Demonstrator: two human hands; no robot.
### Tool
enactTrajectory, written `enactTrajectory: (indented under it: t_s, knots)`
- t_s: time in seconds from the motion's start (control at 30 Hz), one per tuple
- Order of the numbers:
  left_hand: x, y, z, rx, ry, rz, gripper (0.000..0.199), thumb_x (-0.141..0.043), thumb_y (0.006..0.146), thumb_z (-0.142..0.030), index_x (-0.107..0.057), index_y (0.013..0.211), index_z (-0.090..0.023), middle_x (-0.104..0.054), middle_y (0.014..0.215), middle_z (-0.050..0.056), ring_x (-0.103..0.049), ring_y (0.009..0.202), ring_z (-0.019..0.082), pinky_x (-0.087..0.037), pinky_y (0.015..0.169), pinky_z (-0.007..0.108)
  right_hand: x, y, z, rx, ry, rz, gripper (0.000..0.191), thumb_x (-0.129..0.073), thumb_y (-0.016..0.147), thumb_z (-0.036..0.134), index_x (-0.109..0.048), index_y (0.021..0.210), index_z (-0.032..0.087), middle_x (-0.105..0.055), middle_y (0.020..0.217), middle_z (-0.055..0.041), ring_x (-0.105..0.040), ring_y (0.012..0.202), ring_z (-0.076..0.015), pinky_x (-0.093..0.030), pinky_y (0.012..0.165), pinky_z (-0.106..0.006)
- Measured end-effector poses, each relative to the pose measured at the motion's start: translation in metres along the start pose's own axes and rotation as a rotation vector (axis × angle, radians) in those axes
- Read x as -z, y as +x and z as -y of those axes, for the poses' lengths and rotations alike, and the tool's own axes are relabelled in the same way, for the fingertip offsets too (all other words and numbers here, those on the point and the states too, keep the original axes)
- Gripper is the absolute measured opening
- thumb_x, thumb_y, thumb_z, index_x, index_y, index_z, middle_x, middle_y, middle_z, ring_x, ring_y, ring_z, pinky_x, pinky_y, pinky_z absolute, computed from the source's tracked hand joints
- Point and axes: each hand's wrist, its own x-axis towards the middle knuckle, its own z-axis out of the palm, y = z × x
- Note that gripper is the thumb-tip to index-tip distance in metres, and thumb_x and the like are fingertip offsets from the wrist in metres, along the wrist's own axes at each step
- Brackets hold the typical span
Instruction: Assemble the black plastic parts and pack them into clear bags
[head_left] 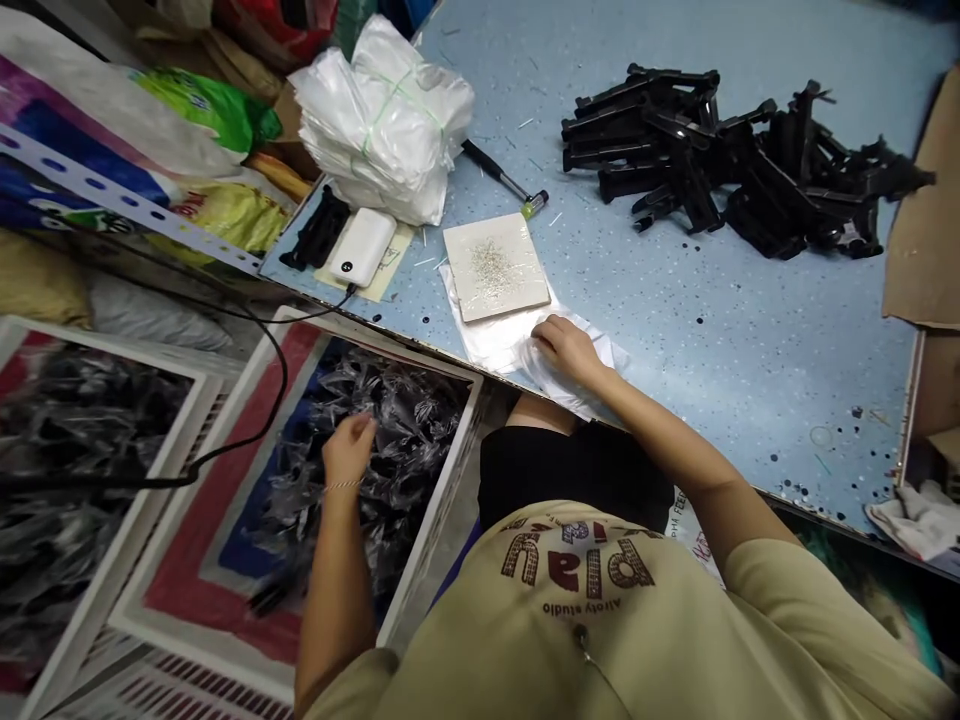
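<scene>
The blue speckled table (750, 370) takes up most of what I see ahead of me. Lower left, beside it, sits my white crate (433, 510), with dark items in clear wrapping (405, 410) inside. Across the table lies a long, tangled heap of black parts (675, 140), well apart from a tied bundle of white bags (390, 110) by the left edge. Nearer me, thin white plastic (555, 375) lies crumpled at the table's front edge, partly under a square board (499, 265) (its middle all scuffed and speckled). My right hand (566, 345) rests on that plastic, fingers bent; I can't tell whether they pinch it. My left hand (349, 450) is over the crate, fingers drawn together, and I can't tell if anything is between them. Beside the bundle is a white power bank (364, 247), cable attached, and behind the board a small hammer (510, 180).
</scene>
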Motion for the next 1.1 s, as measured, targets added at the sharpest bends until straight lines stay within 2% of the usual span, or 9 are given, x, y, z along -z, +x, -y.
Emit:
enactTrajectory:
  t_s: [0.07, 0.17, 0.23, 0.33, 0.43, 0.6, 0.8, 0.93, 1.1]
  knots:
    - [-0.007, 0.022, -0.009, -0.064, 0.030, -0.078, 0.034, -0.060, 0.101, -0.037, -0.067, 0.128, -0.017, -0.068, 0.132, 0.010, -0.063, 0.125, 0.033, -0.051, 0.111, 0.055, 0.000, 0.001, 0.001, -0.025, 0.109, -0.066, 0.020, -0.047, 0.098, 0.020, -0.067, 0.104, 0.019, -0.067, 0.103, -0.0114, -0.059, 0.095, -0.0249, -0.045, 0.078, -0.034]
    - [-0.027, 0.073, -0.044, -0.396, 0.225, -0.137, 0.039, -0.060, 0.096, -0.026, -0.066, 0.134, -0.019, -0.061, 0.148, 0.016, -0.049, 0.146, 0.037, -0.036, 0.125, 0.061, 0.000, 0.004, 0.002, -0.070, 0.251, -0.164, 0.021, -0.047, 0.091, 0.018, -0.065, 0.102, 0.020, -0.068, 0.102, -0.0102, -0.061, 0.095, -0.0243, -0.047, 0.082, -0.035]
    - [-0.041, 0.107, -0.072, -0.567, 0.418, -0.043, 0.060, -0.066, 0.088, -0.020, -0.057, 0.147, -0.018, -0.044, 0.165, 0.020, -0.032, 0.157, 0.044, -0.031, 0.125, 0.067, -0.001, 0.006, 0.004, -0.116, 0.334, -0.213, 0.019, -0.048, 0.087, 0.020, -0.064, 0.098, 0.020, -0.068, 0.100, -0.0094, -0.061, 0.093, -0.0238, -0.048, 0.080, -0.034]
    - [-0.050, 0.139, -0.099, -0.602, 0.617, 0.140, 0.074, -0.062, 0.086, -0.013, -0.043, 0.158, -0.011, -0.034, 0.168, 0.027, -0.029, 0.157, 0.050, -0.040, 0.118, 0.069, -0.002, 0.007, 0.006, -0.194, 0.435, -0.274, 0.017, -0.049, 0.086, 0.027, -0.063, 0.094, 0.021, -0.067, 0.097, -0.0074, -0.061, 0.088, -0.0220, -0.048, 0.076, -0.032]
    - [-0.036, 0.148, -0.104, -0.611, 0.690, 0.208, 0.072, -0.055, 0.089, -0.013, -0.041, 0.159, -0.008, -0.037, 0.166, 0.028, -0.035, 0.154, 0.049, -0.048, 0.113, 0.067, -0.005, 0.012, 0.009, -0.236, 0.497, -0.321, 0.017, -0.050, 0.088, 0.032, -0.064, 0.094, 0.022, -0.068, 0.097, -0.0059, -0.061, 0.089, -0.0209, -0.049, 0.077, -0.032]
    - [0.012, 0.164, -0.104, -0.722, 0.612, 0.084, 0.061, -0.054, 0.090, -0.019, -0.055, 0.151, -0.017, -0.058, 0.155, 0.016, -0.056, 0.144, 0.034, -0.050, 0.117, 0.053, -0.020, 0.050, 0.015, -0.203, 0.507, -0.330, 0.023, -0.049, 0.094, 0.030, -0.067, 0.105, 0.022, -0.071, 0.109, -0.0085, -0.064, 0.099, -0.0222, -0.053, 0.087, -0.034]
    - [0.038, 0.180, -0.124, -0.711, 0.601, -0.010, 0.053, -0.054, 0.091, -0.023, -0.063, 0.143, -0.021, -0.071, 0.139, 0.012, -0.071, 0.122, 0.033, -0.057, 0.106, 0.051, -0.039, 0.104, 0.026, -0.071, 0.236, -0.108, 0.047, -0.048, 0.092, 0.008, -0.061, 0.137, 0.009, -0.068, 0.135, -0.0222, -0.058, 0.131, -0.0315, -0.042, 0.117, -0.051]
    - [0.010, 0.159, -0.114, -0.717, 0.598, -0.002, 0.050, -0.054, 0.094, -0.025, -0.063, 0.142, -0.019, -0.066, 0.147, 0.015, -0.066, 0.132, 0.032, -0.057, 0.108, 0.049, -0.041, 0.076, 0.035, 0.067, 0.176, -0.047, 0.051, -0.044, 0.095, 0.007, -0.059, 0.144, 0.010, -0.061, 0.149, -0.0213, -0.047, 0.148, -0.0312, -0.035, 0.125, -0.056]
    - [-0.034, 0.128, -0.072, -0.657, 0.540, 0.015, 0.051, -0.056, 0.090, -0.016, -0.065, 0.140, -0.019, -0.056, 0.157, 0.017, -0.050, 0.149, 0.034, -0.047, 0.120, 0.052, -0.016, -0.019, 0.035, 0.169, 0.360, -0.012, 0.034, -0.048, 0.103, 0.026, -0.070, 0.129, 0.025, -0.073, 0.131, -0.0141, -0.064, 0.130, -0.0305, -0.050, 0.113, -0.057]
